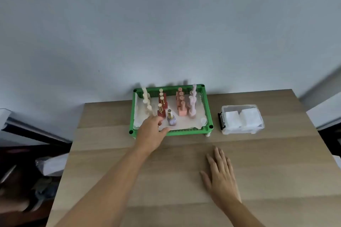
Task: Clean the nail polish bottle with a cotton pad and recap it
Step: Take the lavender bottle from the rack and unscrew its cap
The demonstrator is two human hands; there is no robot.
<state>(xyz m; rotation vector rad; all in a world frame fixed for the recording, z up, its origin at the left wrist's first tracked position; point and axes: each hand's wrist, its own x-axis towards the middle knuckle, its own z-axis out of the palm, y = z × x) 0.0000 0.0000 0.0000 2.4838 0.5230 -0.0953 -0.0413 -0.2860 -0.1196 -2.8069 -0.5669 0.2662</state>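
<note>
A green tray (pixel 208 108) at the back of the wooden table holds rows of nail polish bottles: cream, red, salmon and pale pink. A lilac bottle (pixel 171 118) with a gold neck stands alone near the tray's front edge. My left hand (pixel 152 131) reaches over the tray's front rim, fingers spread, just left of the lilac bottle and touching the nearest red bottle (pixel 161 112); it holds nothing. My right hand (pixel 220 173) lies flat and open on the table. A clear box (pixel 241 121) with white cotton pads sits right of the tray.
A grey wall rises right behind the tray. The table (pixel 166 180) ends at its left edge, where dark clutter and a white bag (pixel 52 165) lie on the floor. White furniture stands at the far right.
</note>
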